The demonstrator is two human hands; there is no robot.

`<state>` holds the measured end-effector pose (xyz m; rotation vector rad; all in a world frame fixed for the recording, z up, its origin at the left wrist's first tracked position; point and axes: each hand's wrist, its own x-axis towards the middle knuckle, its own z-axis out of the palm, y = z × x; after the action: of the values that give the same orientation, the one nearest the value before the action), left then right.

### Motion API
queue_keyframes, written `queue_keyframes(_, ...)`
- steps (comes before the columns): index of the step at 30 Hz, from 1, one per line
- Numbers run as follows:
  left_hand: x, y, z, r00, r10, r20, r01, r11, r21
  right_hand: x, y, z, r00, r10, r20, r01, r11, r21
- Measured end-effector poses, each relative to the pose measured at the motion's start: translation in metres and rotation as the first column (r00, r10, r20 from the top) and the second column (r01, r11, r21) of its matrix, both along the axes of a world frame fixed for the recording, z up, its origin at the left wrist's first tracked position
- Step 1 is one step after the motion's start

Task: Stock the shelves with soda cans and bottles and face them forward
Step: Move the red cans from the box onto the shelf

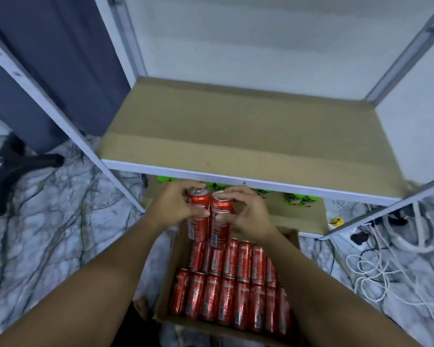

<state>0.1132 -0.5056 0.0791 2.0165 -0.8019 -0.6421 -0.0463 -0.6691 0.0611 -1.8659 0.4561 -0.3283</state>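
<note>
Two red cans, held side by side above the carton [290,236]: left can [198,209] gripped by the left hand [172,205], right can [221,216] by the right hand [251,211]. Long axes near upright, tops tilted away toward the shelf [236,136]. Remaining red cans [226,294] lie in rows in the carton. Shelf lined with cardboard, white frame; green cans [298,200] on the tier beneath. Floor [48,234] marble-patterned; white cables [376,271] at right.

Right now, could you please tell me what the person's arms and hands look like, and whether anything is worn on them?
Both forearms are bare up to the frame's lower edge: no sleeves, gloves, watch or bracelet show. The left hand and right hand are bare too, with no rings that I can make out, though the picture is slightly blurred. No cables or markings show on either arm.
</note>
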Motion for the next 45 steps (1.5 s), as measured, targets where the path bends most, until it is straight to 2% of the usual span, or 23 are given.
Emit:
queue_keyframes(4, -0.003, -0.010, 0.129, 0.993, -0.014, 0.117, 0.021, 0.998, -0.055, -0.006, -0.013, 0.123, 0.997, -0.016, 0.079, 0.017, 1.000, -0.006)
queue_keyframes(8, -0.005, -0.025, 0.257, 0.990, -0.052, 0.133, 0.068, 0.991, -0.117, -0.014, -0.028, 0.251, 0.990, -0.019, 0.139, 0.012, 0.998, 0.055)
queue_keyframes(11, -0.008, -0.036, 0.345, 0.977, -0.072, 0.201, 0.112, 0.974, -0.197, -0.020, -0.038, 0.341, 0.976, -0.027, 0.218, 0.015, 0.998, 0.055)
queue_keyframes(18, -0.012, -0.064, 0.494, 0.929, -0.030, 0.368, 0.172, 0.917, -0.361, -0.027, -0.064, 0.494, 0.917, -0.039, 0.397, 0.103, 0.985, -0.141)
queue_keyframes(21, -0.012, -0.082, 0.536, 0.913, -0.023, 0.406, 0.200, 0.894, -0.400, -0.024, -0.078, 0.532, 0.889, -0.047, 0.456, 0.110, 0.988, -0.111)
queue_keyframes(26, 0.003, -0.117, 0.573, 0.889, 0.001, 0.457, 0.224, 0.871, -0.437, -0.010, -0.109, 0.570, 0.880, -0.051, 0.472, 0.125, 0.984, -0.126)
queue_keyframes(32, 0.023, -0.154, 0.575, 0.880, 0.012, 0.475, 0.216, 0.881, -0.422, 0.008, -0.138, 0.582, 0.871, -0.076, 0.486, 0.159, 0.978, -0.132)
queue_keyframes(40, 0.031, -0.181, 0.565, 0.913, 0.038, 0.406, 0.184, 0.851, -0.492, 0.027, -0.166, 0.571, 0.849, -0.112, 0.516, 0.206, 0.970, -0.127)
queue_keyframes(45, 0.029, -0.180, 0.545, 0.919, 0.044, 0.393, 0.191, 0.821, -0.538, 0.023, -0.167, 0.559, 0.863, -0.142, 0.484, 0.237, 0.961, -0.140)
